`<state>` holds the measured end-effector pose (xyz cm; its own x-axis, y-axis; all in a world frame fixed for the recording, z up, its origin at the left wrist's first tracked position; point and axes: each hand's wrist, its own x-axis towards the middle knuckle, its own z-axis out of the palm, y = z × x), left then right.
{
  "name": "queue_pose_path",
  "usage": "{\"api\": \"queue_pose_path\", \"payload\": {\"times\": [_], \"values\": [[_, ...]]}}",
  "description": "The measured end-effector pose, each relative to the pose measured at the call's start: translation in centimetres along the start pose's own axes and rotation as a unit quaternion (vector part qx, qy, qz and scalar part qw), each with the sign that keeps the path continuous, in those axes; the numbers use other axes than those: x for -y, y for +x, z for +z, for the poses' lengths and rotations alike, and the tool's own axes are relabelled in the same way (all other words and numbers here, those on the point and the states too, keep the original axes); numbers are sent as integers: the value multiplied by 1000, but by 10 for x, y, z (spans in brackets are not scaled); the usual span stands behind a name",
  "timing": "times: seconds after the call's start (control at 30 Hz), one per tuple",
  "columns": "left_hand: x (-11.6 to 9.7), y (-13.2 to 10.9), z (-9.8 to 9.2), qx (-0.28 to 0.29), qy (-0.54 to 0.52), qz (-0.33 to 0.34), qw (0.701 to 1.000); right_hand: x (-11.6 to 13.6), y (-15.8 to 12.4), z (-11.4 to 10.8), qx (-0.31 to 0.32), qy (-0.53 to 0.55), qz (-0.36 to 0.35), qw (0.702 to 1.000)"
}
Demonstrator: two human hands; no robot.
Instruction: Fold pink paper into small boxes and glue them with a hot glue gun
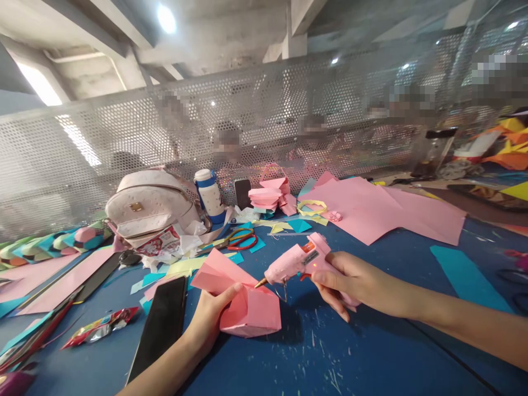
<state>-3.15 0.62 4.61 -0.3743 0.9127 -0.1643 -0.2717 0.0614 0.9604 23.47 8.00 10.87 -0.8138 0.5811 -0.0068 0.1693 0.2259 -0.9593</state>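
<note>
My left hand [211, 316] grips a folded pink paper piece [243, 300] against the blue table [322, 352], thumb on top of a fold. My right hand [350, 283] is wrapped round the handle of a pink hot glue gun [295, 261]. The gun's brass nozzle points left and touches the paper's upper fold beside my left thumb. A black phone [160, 324] lies face up just left of my left wrist.
Big pink paper sheets [371, 209] lie at the back right, a stack of folded pink pieces [270, 195] and a bottle [210, 195] behind. A pale backpack [150, 206], red-handled scissors [241, 240], scraps and a snack wrapper [101, 327] crowd the left. A perforated metal screen [124, 143] closes the far edge.
</note>
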Motion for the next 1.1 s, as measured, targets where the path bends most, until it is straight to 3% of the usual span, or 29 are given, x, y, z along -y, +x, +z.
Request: {"api": "queue_pose_path", "payload": {"times": [0.47,1.1], "values": [[-2,-1,3,-10,-1,4,1000,8,-12,-4,-12,-45,25,999],[-1,0,3,-5,4,-2,1000,26,-31,1,-59,-183,18,981]]}}
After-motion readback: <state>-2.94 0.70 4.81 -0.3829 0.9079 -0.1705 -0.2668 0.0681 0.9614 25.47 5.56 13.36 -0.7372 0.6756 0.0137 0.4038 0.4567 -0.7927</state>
